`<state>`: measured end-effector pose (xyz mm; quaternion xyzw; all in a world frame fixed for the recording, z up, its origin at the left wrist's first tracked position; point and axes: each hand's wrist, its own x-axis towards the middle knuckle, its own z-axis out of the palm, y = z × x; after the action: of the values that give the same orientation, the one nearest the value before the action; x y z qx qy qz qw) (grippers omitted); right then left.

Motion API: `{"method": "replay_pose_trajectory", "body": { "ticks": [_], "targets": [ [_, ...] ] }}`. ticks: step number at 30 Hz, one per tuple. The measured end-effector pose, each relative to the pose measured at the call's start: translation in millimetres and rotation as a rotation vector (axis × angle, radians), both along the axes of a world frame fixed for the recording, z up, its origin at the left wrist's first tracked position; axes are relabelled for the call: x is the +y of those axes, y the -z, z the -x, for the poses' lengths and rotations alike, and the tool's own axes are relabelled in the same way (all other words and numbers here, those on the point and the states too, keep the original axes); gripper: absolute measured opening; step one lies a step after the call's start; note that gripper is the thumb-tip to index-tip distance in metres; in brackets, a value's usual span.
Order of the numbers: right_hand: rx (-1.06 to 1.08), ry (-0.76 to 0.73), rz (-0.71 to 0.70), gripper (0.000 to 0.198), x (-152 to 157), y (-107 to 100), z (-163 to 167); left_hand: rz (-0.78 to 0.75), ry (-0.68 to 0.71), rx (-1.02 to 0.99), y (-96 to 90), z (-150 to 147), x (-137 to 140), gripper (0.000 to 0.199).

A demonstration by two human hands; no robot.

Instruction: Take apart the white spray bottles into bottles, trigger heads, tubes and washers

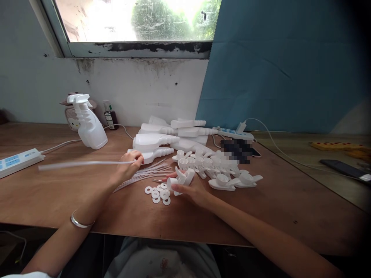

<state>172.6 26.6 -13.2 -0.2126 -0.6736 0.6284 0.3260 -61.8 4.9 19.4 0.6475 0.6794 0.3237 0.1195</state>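
Observation:
Pinched in the fingers of my left hand (pixel 130 165) is a thin white plastic tube (pixel 81 164), which sticks out to the left, its far end blurred. My right hand (pixel 197 191) is wrapped round a white trigger spray head (pixel 184 178), held just above the table. A thin metallic tip (pixel 158 181) shows beside the right fingers; what it belongs to is hidden. Under and beside my left hand lies a bundle of white tubes (pixel 147 172). Flat white ring washers (pixel 155 194) are piled left of the spray head. More spray heads (pixel 207 164) lie behind and right of my right hand.
White empty-looking bottles (pixel 156 141) are stacked on their sides at the back. Two assembled spray bottles (pixel 92 129) stand at the left, near a dark small bottle (pixel 110 116). Power strips (pixel 21 161) with cords lie left and back right; a phone (pixel 344 169) lies far right.

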Motion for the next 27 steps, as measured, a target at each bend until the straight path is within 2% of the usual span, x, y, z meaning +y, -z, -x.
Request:
{"method": "replay_pose_trajectory", "body": {
  "ticks": [2, 4, 10, 14, 20, 23, 27],
  "targets": [
    [-0.012, -0.05, 0.022, 0.034, -3.8, -0.3, 0.9, -0.088, -0.095, 0.144, 2.1, -0.2, -0.2, 0.023],
    [-0.024, -0.081, 0.038, 0.034, -6.8, -0.5, 2.0, -0.101, -0.135, 0.208, 2.8, 0.6, -1.3, 0.027],
    [-0.032, -0.101, 0.063, 0.034, -9.5, -0.1, 4.7, 0.066, -0.195, 0.462, -0.9, 4.3, -2.5, 0.021],
    [-0.022, -0.109, 0.057, 0.033, -7.9, 1.4, 4.8, 0.2, -0.166, 0.655, 0.1, 2.2, -1.6, 0.022],
    [-0.013, -0.111, 0.056, 0.032, -7.4, 4.8, 5.4, 0.271, -0.094, 0.707, 3.8, 0.7, -2.4, 0.023],
    [0.0, -0.044, 0.051, 0.034, -8.4, 2.3, 5.6, 0.239, -0.055, 0.718, 2.3, 2.4, -2.4, 0.023],
    [0.078, 0.226, -0.091, 0.028, -6.4, -1.8, 3.1, 0.151, 0.128, 0.757, 2.7, 1.2, -1.5, 0.024]
  ]
}}
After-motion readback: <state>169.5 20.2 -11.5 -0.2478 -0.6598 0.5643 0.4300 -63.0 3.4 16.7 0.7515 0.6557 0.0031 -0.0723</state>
